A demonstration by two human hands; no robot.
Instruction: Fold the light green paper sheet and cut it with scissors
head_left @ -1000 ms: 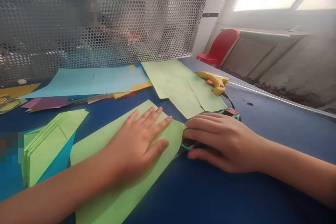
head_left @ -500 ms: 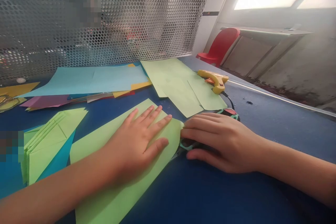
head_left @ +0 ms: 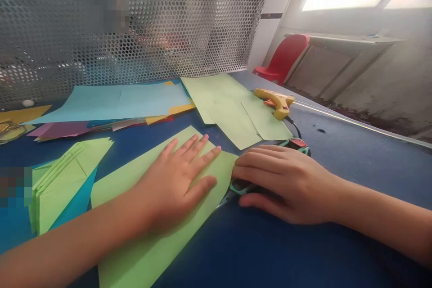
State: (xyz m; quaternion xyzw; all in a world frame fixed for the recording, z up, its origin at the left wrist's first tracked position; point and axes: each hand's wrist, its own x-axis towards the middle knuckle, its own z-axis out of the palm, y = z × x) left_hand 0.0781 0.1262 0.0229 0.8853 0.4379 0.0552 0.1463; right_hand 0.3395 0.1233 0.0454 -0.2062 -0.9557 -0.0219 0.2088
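Green paper (head_left: 145,252): on the blue table (head_left: 216,256), under the left hand (head_left: 175,180), tip by the right hand (head_left: 283,177).
Left hand: flat, fingers spread.
Right hand: curled; can't tell if it's pinching anything.

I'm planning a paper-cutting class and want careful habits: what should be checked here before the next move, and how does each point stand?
1. Bare left hand flat on the light green paper sheet: ok, fingers spread.
2. Space under the bare right hand free of objects: not ok, a teal-rimmed plastic loop shows there.
3. Right hand gripping that loop: cannot tell, fingers hide it.
4. Yellow plastic glue gun apart from both hands: ok.
5. Folded light green paper stack out from under the left palm: ok.
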